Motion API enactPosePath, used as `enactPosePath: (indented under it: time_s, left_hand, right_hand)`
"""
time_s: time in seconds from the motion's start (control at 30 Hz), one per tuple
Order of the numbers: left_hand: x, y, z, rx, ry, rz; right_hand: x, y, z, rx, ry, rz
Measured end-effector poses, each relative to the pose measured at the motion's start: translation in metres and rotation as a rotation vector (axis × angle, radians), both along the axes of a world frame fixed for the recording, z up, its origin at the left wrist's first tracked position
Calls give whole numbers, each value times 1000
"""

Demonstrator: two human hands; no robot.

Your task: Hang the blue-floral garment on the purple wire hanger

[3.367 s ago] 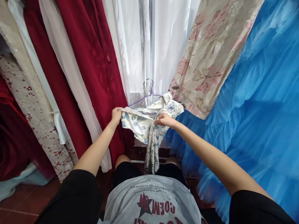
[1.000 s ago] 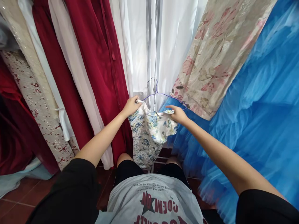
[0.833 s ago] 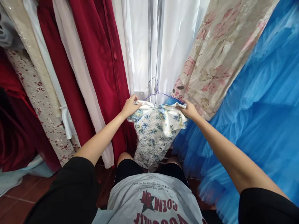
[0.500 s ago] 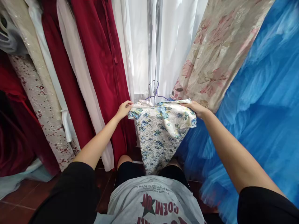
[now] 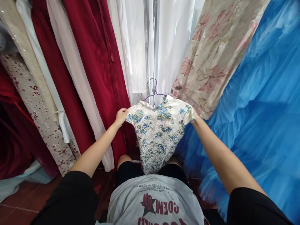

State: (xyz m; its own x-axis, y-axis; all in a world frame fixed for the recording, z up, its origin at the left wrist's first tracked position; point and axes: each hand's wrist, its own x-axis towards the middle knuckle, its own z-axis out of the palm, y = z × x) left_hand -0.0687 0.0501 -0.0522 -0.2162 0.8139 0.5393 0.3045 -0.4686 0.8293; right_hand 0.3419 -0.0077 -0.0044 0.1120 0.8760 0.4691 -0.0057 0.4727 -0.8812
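In the head view, we saw a small white short-sleeved dress printed with blue flowers (image 5: 159, 134) hanging on a thin purple wire hanger (image 5: 153, 92). The hanger's hook sat by a shiny upright metal pole (image 5: 150, 47), and the dress hung straight in front of the person's chest, its hem reaching down to the black shorts.

The left hand (image 5: 121, 116) had its fingers curled together, pinching the edge of the dress's left sleeve. The right hand (image 5: 194, 117) lay at the right sleeve, but the cloth covered its fingers, so we could not tell whether they gripped or lay spread.

A dark red velvet garment (image 5: 93, 56) hung just left of the dress, a beige fabric with pink flowers (image 5: 211, 53) hung just right of it, and a bright blue tulle skirt (image 5: 257, 103) hung beyond.
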Motion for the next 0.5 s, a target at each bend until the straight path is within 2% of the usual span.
enactPosePath:
  time_s: [0.1, 0.17, 0.27, 0.4, 0.5]
  left_hand:
    - [-5, -13, -4, 15, -49, 24]
    - [-2, -18, -1, 41, -88, 34]
    - [11, -25, 15, 187, -30, 89]
    - [33, -45, 47, 457, 498, 255]
    - [51, -58, 69, 511, 813, 260]
  right_hand:
    - [18, -5, 1, -169, 19, 126]
    - [19, -6, 2, -256, 85, 186]
    - [9, -5, 7, -199, 255, 149]
    - [-7, -12, 12, -124, 415, 152]
    - [-16, -35, 7, -70, 492, 106]
